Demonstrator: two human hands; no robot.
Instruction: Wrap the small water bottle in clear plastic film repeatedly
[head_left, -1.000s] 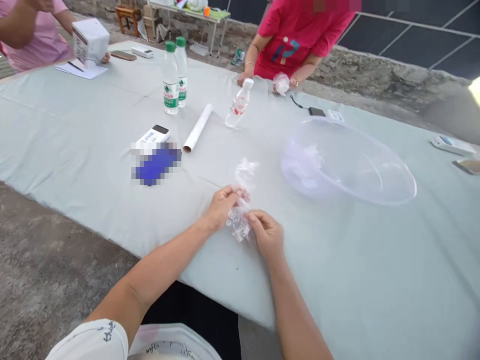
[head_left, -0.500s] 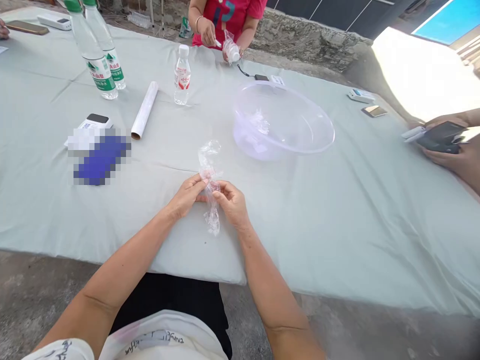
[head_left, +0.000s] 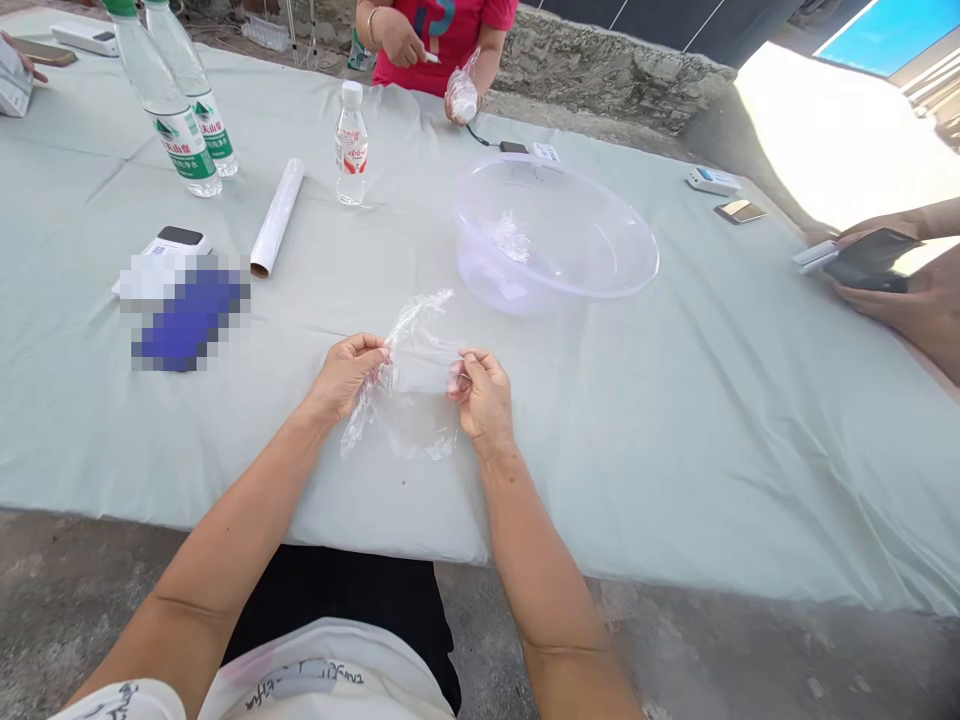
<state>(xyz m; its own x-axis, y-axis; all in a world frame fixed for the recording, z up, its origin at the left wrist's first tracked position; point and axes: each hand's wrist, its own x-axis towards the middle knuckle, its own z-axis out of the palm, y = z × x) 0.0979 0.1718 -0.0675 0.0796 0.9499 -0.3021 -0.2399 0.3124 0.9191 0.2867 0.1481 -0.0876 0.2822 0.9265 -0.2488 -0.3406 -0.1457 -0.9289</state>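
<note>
A crumpled sheet of clear plastic wrap point(head_left: 416, 400) is stretched between my two hands, over the near edge of the table. My left hand point(head_left: 347, 372) pinches its bunched left side between thumb and fingers. On the other side, my right hand point(head_left: 484, 390) grips the sheet with the fingertips closed. Beyond my hands, a translucent purple basin point(head_left: 555, 275) holds a wad of crumpled plastic wrap point(head_left: 508, 236). A roll of plastic wrap point(head_left: 277, 218) lies to the left, its brown core end toward me.
A small clear bottle point(head_left: 351, 145) and two green-capped water bottles point(head_left: 184, 150) stand farther back. A blurred blue item point(head_left: 191, 318) lies left. Across the table, a person in red point(head_left: 442, 40) holds a wrapped bottle point(head_left: 463, 92). At right, another person's hands hold a dark object point(head_left: 870, 262).
My hands have moved apart, spreading the bunched plastic wrap into a wider sheet. The view has shifted slightly. At the far left, a hand now shows with a pale object.
</note>
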